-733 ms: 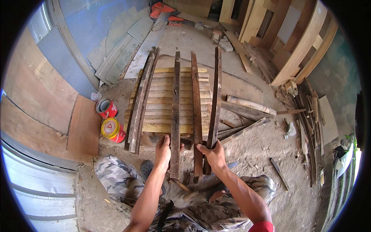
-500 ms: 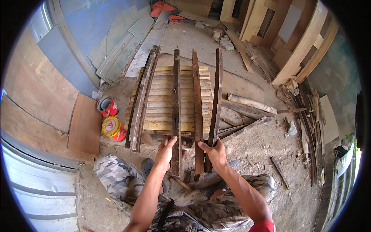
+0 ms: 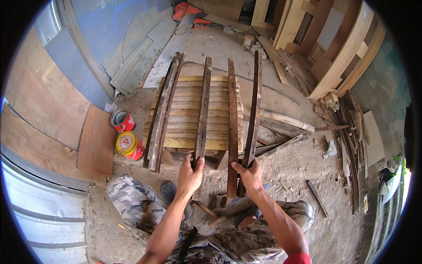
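Note:
Dark, worn wooden strips lie lengthwise over a low slatted wooden bench (image 3: 184, 108) in front of me. My left hand (image 3: 190, 177) is closed around the near end of the middle strip (image 3: 203, 110). With its thumb on the inner strip (image 3: 232, 127), my right hand (image 3: 250, 177) grips that one together with the outer strip (image 3: 254, 114); its fingers are partly hidden behind the wood. At the bench's left side, more dark strips (image 3: 164, 112) rest close together, touched by neither hand.
Two red paint tins, one uncovered (image 3: 122, 120) and one yellow-lidded (image 3: 127, 144), stand left of the bench. A wooden handle (image 3: 205, 208) lies between my feet. Right of the bench are a round pole (image 3: 288, 119) and scrap wood (image 3: 351, 149). Wooden frames (image 3: 343, 53) lean at the back right.
Both hands and the strips they hold have shifted to the right. The gap between the middle strip and the right hand's inner strip has widened. The strips at the left stay put.

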A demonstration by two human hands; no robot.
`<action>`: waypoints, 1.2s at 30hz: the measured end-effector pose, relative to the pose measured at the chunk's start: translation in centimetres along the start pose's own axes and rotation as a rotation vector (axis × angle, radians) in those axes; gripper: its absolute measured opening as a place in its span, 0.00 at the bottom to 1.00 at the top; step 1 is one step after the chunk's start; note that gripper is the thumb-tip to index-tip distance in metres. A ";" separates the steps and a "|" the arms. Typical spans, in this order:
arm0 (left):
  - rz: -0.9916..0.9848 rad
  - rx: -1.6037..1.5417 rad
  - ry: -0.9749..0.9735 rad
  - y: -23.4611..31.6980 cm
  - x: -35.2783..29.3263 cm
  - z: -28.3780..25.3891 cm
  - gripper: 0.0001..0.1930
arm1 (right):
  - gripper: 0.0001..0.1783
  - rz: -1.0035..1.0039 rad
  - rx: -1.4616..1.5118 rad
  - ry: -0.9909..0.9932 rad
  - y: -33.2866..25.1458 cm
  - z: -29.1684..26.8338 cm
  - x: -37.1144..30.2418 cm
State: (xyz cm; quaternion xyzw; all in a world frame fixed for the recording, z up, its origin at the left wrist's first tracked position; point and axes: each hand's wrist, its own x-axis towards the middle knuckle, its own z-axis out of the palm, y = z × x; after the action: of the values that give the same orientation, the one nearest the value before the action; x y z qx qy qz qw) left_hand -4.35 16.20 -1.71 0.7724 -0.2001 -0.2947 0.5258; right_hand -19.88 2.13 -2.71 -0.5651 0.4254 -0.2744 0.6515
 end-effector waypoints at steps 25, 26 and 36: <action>-0.143 -0.487 -0.194 -1.2 1.9 -0.7 0.19 | 0.21 0.103 -0.084 -0.057 -2.3 -0.2 -0.1; -0.141 -0.465 -0.181 -1.2 2.0 -0.8 0.19 | 0.20 0.092 -0.101 -0.058 -2.2 -0.3 0.0; -0.131 -0.465 -0.188 -1.1 2.8 -1.7 0.22 | 0.27 -0.009 -0.442 -0.019 -2.1 -0.9 0.3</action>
State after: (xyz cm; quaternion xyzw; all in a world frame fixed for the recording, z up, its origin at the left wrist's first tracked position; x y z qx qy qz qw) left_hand -1.13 16.03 -2.93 0.6113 -0.1245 -0.4367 0.6482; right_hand -20.25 0.96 -0.80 -0.6986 0.4666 -0.1720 0.5145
